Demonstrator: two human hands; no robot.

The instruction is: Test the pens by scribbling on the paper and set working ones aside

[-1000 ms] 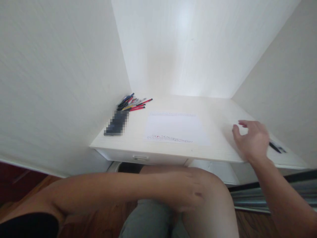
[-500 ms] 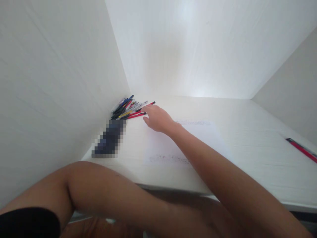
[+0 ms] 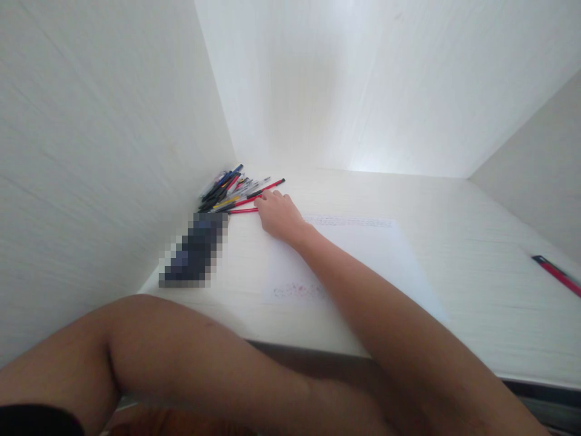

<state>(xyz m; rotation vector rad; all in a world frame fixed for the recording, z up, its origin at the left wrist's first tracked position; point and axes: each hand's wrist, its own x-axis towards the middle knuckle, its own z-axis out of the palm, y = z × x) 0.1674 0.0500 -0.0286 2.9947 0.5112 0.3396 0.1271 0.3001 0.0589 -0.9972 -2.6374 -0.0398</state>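
My right hand is at the right edge of a pile of pens, palm down, its fingers curled over the end of a red pen. The fingertips are partly hidden by the hand. Another red pen with a black tip points right, just beyond the fingers. Under my right wrist and forearm lies a white sheet of paper with lines of small writing along its far edge and reddish and dark marks near its close edge. My left forearm crosses the bottom of the view; the left hand is hidden.
A dark pixelated object lies on the white desk below the pens. At the far right are a red pen and a dark one beside it. White panels rise at the left, back and right.
My right hand has moved slightly left and closer to me, and its fingers have closed down over the red pen's end. The view has shifted a little.
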